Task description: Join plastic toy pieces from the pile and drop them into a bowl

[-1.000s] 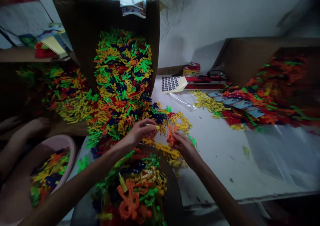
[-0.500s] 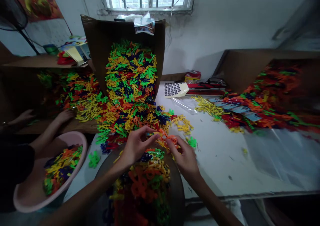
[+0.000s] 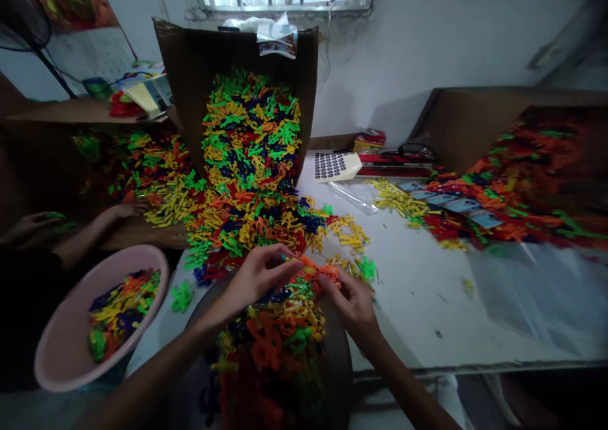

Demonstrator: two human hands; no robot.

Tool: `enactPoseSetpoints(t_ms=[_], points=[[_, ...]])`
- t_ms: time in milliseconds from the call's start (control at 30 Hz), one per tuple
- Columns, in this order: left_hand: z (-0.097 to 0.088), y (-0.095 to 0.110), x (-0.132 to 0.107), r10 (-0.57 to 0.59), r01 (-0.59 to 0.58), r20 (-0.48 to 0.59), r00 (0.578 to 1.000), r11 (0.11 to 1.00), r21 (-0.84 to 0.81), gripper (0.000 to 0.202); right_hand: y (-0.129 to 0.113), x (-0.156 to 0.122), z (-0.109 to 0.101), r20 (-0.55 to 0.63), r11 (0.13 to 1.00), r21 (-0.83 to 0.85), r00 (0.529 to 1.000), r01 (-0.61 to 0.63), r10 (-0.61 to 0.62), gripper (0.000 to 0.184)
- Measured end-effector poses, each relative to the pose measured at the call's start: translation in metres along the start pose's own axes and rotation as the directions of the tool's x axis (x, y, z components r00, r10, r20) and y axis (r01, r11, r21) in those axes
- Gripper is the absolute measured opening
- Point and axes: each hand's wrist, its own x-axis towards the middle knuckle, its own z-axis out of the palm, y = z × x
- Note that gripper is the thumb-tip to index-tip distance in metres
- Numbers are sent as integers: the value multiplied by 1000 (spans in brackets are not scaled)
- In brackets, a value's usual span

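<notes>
The left hand (image 3: 254, 281) is curled, with thumb and fingers pinched on a thin piece (image 3: 285, 258), teal at the tip; exact shape is too small to tell. The right hand (image 3: 346, 300) is closed on an orange plastic piece (image 3: 316, 271), which is held just beside the left fingertips, low centre of the frame. Both hands are above a dark tub (image 3: 339, 366), which is filled with mixed plastic pieces (image 3: 270, 347). A green piece (image 3: 367, 267) lies on the white table (image 3: 418, 309) just right of the right hand. A large multicoloured heap (image 3: 249, 164) spills from a cardboard box (image 3: 190, 56) at upper centre, across the table and onto a wooden shelf (image 3: 142, 237) on the left. A second heap (image 3: 515, 189) sits in a box (image 3: 456, 126) at right, with blue cards (image 3: 451, 202) and yellow pieces (image 3: 394, 197) along its edge. A pink basin (image 3: 64, 328) of mixed pieces is at lower left. A co-worker's hands (image 3: 121, 210) are at left, beyond the basin, one open on the shelf; the other (image 3: 28, 227) is near a green piece, grip unclear.
</notes>
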Motion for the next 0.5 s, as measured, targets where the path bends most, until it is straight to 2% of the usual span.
enactPoseSetpoints(t_ms=[100,200,267,300,367,433,467,500], points=[[-4,-1,-5,-56,56,2,998,998,-16,38,1,-2,3,80,986,131,993,-100,90,38],[-21,3,-13,-117,109,66,991,988,114,38,-8,-6,2,221,995,62,973,-75,60,35],[-40,8,-17,-59,22,120,991,956,291,35,-11,-4,-5,339,997,-76,941,29,-1,30],[-51,10,-17,5,-47,111,994,925,378,33,-8,0,-10,361,988,-137,932,68,-14,32],[-68,10,-10,152,-119,-23,988,850,514,33,8,15,-23,288,975,-210,957,72,-8,36],[-74,3,8,237,-84,-183,954,799,596,36,37,41,-38,114,970,-245,993,8,20,37],[-73,-4,20,257,-75,-207,944,777,625,38,53,58,-45,45,959,-283,998,-18,32,38],[-69,-12,35,266,-85,-183,947,752,653,38,70,76,-50,-4,932,-358,999,-49,51,36]])
